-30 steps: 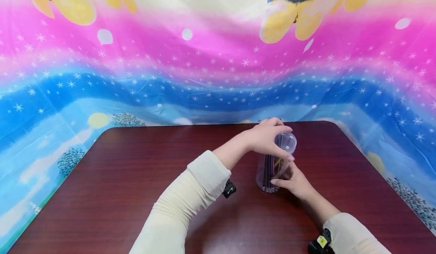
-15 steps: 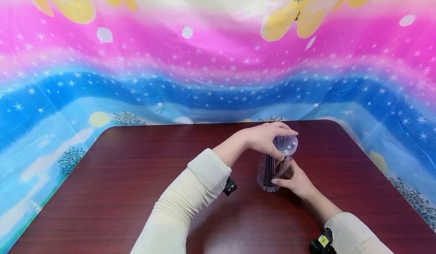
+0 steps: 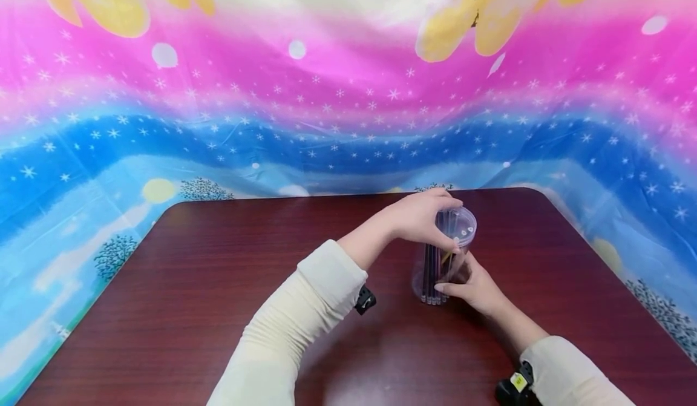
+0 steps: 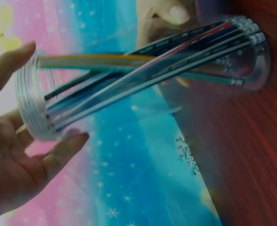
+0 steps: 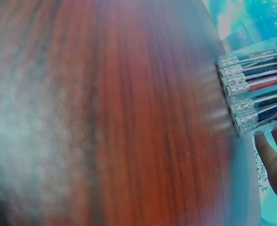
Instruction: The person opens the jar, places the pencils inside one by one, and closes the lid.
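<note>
A clear plastic jar [image 3: 418,280] stands on the table right of centre in the head view. Several pencils [image 4: 152,87] lean inside it, dark, red and yellow ones among them. Their metal-banded ends [image 5: 237,87] are at the jar's bottom. Over the top, my left hand [image 3: 420,217] grips the round clear lid [image 3: 464,227] between thumb and fingers; the lid sits on the jar. Lower down, my right hand [image 3: 479,290] holds the jar's side, its thumb in front and its other fingers partly hidden behind.
The dark red-brown wooden table [image 3: 218,285] reaches to a back edge close behind the jar. A printed pink and blue cloth [image 3: 348,109] hangs around the table's far sides. Black wrist cameras [image 3: 514,388] sit at both cuffs.
My left fingers stretched forward over the lid, then drew back around its rim. The white marks on the lid have shifted. The jar and my right hand stay almost in place.
</note>
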{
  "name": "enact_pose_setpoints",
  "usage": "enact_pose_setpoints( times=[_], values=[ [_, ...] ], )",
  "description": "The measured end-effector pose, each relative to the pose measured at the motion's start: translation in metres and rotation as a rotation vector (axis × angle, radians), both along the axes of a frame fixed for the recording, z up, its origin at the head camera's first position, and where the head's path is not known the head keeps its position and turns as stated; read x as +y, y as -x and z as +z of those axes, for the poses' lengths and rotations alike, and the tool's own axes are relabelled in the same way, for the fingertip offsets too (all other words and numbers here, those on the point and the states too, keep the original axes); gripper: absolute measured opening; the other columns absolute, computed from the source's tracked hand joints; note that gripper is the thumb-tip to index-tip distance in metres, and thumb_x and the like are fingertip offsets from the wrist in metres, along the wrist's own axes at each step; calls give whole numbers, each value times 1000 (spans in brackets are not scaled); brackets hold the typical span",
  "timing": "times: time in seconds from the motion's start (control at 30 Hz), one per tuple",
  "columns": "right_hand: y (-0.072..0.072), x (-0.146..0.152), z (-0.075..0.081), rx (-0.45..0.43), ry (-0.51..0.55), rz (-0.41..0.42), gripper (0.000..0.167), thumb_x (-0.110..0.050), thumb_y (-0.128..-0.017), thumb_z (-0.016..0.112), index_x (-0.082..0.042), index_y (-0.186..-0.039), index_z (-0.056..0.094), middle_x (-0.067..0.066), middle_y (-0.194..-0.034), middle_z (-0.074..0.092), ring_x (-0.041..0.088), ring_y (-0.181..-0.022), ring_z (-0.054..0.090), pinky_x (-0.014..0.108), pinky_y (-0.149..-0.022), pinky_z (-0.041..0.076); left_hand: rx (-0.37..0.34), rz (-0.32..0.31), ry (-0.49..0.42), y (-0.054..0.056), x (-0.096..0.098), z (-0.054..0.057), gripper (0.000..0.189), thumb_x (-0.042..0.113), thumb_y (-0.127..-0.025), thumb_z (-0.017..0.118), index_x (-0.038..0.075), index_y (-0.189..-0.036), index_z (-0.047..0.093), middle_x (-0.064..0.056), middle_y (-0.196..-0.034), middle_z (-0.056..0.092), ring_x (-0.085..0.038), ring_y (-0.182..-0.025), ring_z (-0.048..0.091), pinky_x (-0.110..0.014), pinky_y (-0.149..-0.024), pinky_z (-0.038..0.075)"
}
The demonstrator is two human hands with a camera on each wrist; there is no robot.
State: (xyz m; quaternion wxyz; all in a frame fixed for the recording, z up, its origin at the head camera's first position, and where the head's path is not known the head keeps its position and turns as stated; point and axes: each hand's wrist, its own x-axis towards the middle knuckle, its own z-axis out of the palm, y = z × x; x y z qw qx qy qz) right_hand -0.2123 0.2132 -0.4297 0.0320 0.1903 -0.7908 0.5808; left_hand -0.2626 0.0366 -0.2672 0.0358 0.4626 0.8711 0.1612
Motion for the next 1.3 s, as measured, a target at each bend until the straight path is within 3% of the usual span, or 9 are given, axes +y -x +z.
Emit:
enact_pose_setpoints(
  times=[0.17, 0.4, 0.53, 0.67, 0.77, 0.9, 1.0, 1.1, 1.3],
  values=[
    [1, 1, 1, -23, -17, -5, 77, -4, -73, 68, -5, -132, 19, 21, -121, 39, 5, -95, 51, 21, -75, 44, -81, -32, 34, 3, -2, 2, 75, 38, -70, 68, 24, -134, 32, 5, -132, 30, -5, -111, 34, -16, -85, 32],
    [-2, 1, -2, -34, -33, -8, 75, -5, -72, 68, -3, -130, 20, 20, -106, 48, 12, -82, 57, 28, -65, 48, -28, 195, 13, -10, 6, -4, 92, 65, -59, 61, 12, -129, 34, 0, -117, 37, -7, -94, 44, -20, -76, 41],
    [-1, 1, -3, -31, -14, 9, 77, -4, -72, 67, -5, -132, 19, 21, -113, 45, 12, -85, 56, 26, -69, 48, 16, 104, 13, -6, 4, -4, 77, 54, -64, 66, 10, -123, 42, 1, -111, 43, -6, -94, 43, -17, -76, 38],
    [1, 1, -3, -28, 6, 17, 75, -2, -72, 67, -5, -131, 20, 21, -118, 41, 12, -89, 55, 23, -73, 46, -77, 5, 14, 2, -2, -2, 74, 41, -68, 68, 17, -131, 37, 1, -122, 36, -5, -102, 38, -15, -80, 34],
    [0, 1, -1, -31, 3, 10, 76, -3, -72, 67, -5, -131, 20, 21, -119, 41, 10, -91, 54, 22, -74, 45, -143, 62, -13, 2, -3, -4, 83, 46, -65, 69, 20, -134, 31, 0, -121, 33, -6, -99, 39, -17, -77, 36],
    [-2, 1, 1, -51, -24, -5, 78, -7, -73, 68, -7, -133, 18, 21, -120, 42, 13, -96, 52, 21, -76, 44, -103, 136, -86, 0, 0, -10, 81, 55, -59, 69, 11, -121, 41, 3, -103, 43, -5, -87, 44, -16, -69, 39],
    [-3, 1, 1, -73, -40, -15, 78, -9, -74, 68, -10, -133, 18, 20, -123, 40, 22, -102, 48, 22, -78, 43, -54, 97, -112, 1, -1, -11, 68, 53, -60, 69, 10, -108, 47, 6, -92, 46, -5, -82, 44, -15, -65, 39],
    [-4, 1, 2, -79, -44, -23, 78, -10, -74, 68, -11, -133, 18, 19, -124, 40, 28, -104, 46, 22, -78, 43, -32, 47, -101, 3, -3, -9, 66, 50, -62, 70, 10, -111, 49, 6, -96, 48, -4, -85, 44, -14, -69, 37],
    [-1, 1, 0, -42, -47, -17, 78, -9, -73, 68, -11, -133, 18, 18, -124, 40, 17, -103, 48, 19, -78, 42, -75, 5, -86, 8, -7, -9, 71, 43, -65, 70, 12, -123, 43, 3, -116, 45, -4, -99, 40, -15, -79, 34]
  ],
)
